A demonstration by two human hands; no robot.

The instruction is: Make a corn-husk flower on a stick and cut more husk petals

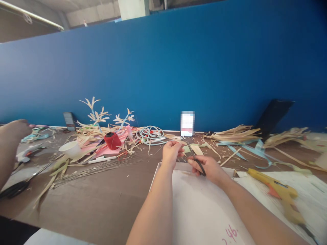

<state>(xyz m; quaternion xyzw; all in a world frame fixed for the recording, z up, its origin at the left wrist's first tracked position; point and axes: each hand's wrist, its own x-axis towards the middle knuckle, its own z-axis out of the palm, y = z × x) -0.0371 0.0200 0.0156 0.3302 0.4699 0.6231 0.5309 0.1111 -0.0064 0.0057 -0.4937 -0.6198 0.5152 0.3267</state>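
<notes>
Both of my hands are over the far end of a white box lid or tray with pink handwriting on it. My left hand is closed in a pinch; what its fingertips hold is too small to make out. Just to its right, my right hand grips a pair of dark-handled scissors, the blades pointing up and away, close to the left fingertips. Beyond the hands lie pale straw-like strips and small scraps.
A yellow glue gun rests on paper at right. Dried strips and blue ribbon lie behind. Leftward are a red spool, white cup, wires and another person's arm. A lit phone leans against the blue partition.
</notes>
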